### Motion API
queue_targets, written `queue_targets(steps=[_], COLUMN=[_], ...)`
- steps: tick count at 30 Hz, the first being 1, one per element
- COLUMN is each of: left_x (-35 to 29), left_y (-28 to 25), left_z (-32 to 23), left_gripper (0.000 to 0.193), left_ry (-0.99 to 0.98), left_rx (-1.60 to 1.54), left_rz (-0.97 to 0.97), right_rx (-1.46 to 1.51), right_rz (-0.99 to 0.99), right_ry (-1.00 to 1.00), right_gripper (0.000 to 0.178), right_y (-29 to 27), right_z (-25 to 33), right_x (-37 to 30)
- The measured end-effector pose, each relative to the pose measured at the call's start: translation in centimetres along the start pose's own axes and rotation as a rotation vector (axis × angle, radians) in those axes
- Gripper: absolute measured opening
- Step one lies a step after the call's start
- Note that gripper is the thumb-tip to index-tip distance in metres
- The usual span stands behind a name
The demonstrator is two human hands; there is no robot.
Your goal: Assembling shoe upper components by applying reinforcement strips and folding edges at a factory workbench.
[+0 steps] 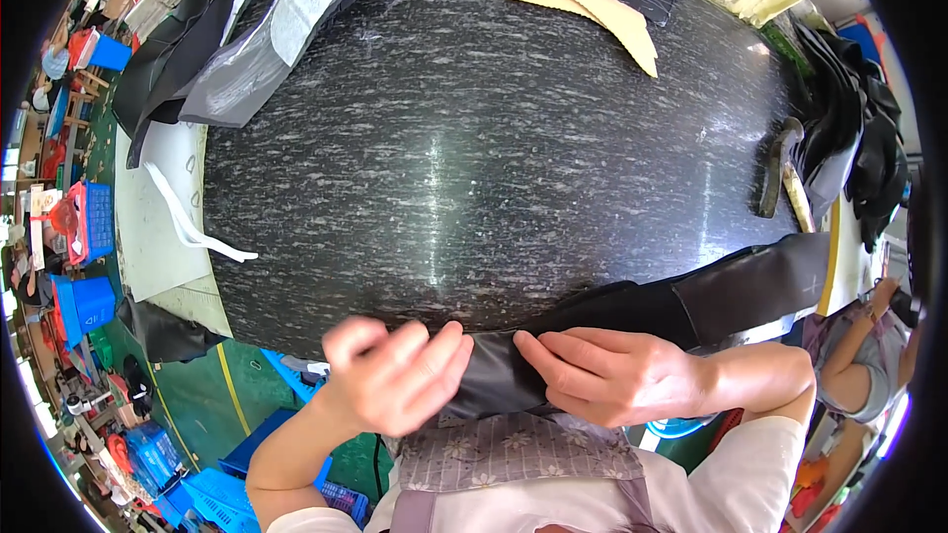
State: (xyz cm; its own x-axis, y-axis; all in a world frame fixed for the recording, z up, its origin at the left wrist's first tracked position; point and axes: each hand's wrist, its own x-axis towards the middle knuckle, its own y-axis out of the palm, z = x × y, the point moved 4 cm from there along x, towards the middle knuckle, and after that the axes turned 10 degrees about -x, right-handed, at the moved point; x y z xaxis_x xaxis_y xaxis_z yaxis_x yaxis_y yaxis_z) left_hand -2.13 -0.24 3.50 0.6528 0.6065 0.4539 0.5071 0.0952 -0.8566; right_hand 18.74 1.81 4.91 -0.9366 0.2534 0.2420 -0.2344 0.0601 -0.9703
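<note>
A long black leather-like piece (602,314) lies along the near edge of the table, with a dark brown panel (755,286) at its right end. My right hand (617,372) is closed on its near part, thumb and fingers pressed together at the upper edge. Just left of it, my left hand (400,375) has curled fingers at the left end of the same piece. Motion blurs part of the left hand, and its thumb side is smeared. Below both hands the piece hangs over my patterned apron (523,454).
The dark streaked tabletop (474,158) stretches ahead. A hammer (790,173) lies at right beside stacked black pieces (839,99). Yellow zigzag-edged pieces (592,10) lie at the back, grey-and-black cut pieces (267,59) at far left. A white strip (183,212) rests on a pale board (163,247).
</note>
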Motion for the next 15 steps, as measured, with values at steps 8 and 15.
queue_targets(steps=[8, 15], left_x=[-0.2, -2.6], left_y=[0.4, -2.1], left_z=[1.7, 2.4], left_gripper=[0.037, 0.019], left_ry=[-0.241, -0.239], left_rx=[-0.509, -0.166], left_rz=[-0.024, 0.204], right_rx=[0.102, 0.028], right_rz=[-0.027, 0.035], right_ry=[0.053, 0.083], right_gripper=[0.033, 0.045], right_y=[0.6, 0.8], right_z=[0.3, 0.9], right_x=[1.0, 1.3])
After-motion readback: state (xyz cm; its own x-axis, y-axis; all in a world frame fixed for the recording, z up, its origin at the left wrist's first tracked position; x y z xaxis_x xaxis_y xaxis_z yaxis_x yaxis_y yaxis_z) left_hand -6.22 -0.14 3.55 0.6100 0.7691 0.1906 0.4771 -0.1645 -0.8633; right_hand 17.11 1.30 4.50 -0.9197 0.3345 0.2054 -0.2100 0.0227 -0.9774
